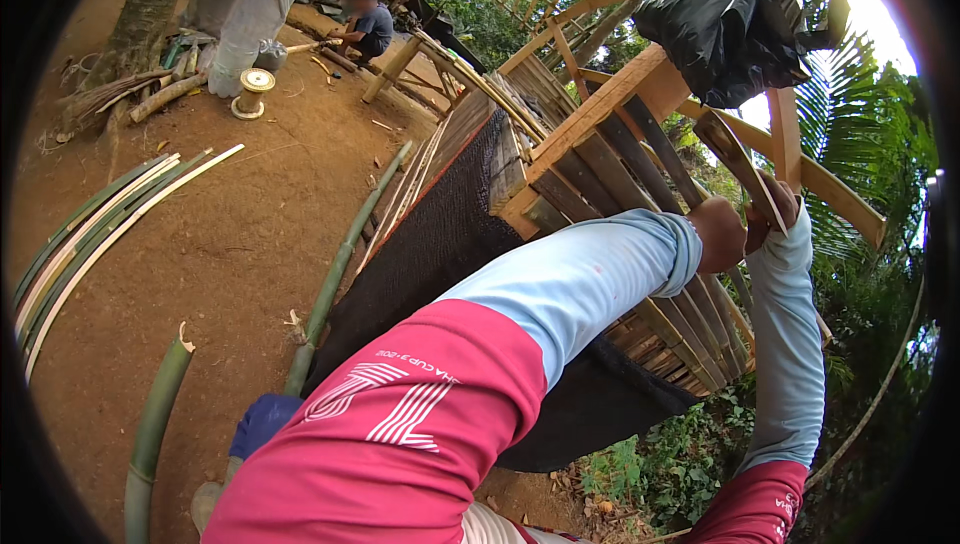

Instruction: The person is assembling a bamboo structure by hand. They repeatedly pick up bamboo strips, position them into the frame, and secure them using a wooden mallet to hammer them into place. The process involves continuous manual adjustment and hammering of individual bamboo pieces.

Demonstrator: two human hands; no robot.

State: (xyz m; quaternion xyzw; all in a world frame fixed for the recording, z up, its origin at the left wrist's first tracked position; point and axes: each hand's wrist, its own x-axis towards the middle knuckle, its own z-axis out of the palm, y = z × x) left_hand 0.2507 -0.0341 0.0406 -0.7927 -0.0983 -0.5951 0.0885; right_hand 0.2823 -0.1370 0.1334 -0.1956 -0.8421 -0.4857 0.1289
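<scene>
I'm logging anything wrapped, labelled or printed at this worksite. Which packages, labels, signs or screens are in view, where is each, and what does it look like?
Black plastic bag: bundled on top of the wooden frame, upper right; crumpled, glossy black.
Printed sleeve marking: on the person's red upper sleeve, low centre; white stripes with small white lettering.
No signs or screens show.

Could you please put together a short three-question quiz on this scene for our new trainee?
1. True or false: both hands grip the same flat wooden slat.
2. What hangs from the frame's upper beam? A) a black plastic bag B) a coil of rope C) a blue bucket
3. What lies on the bare ground at the left?

Key:
1. True: left hand and right hand hold the slat.
2. A: black plastic bag, wooden frame.
3. Bamboo strips.
</scene>
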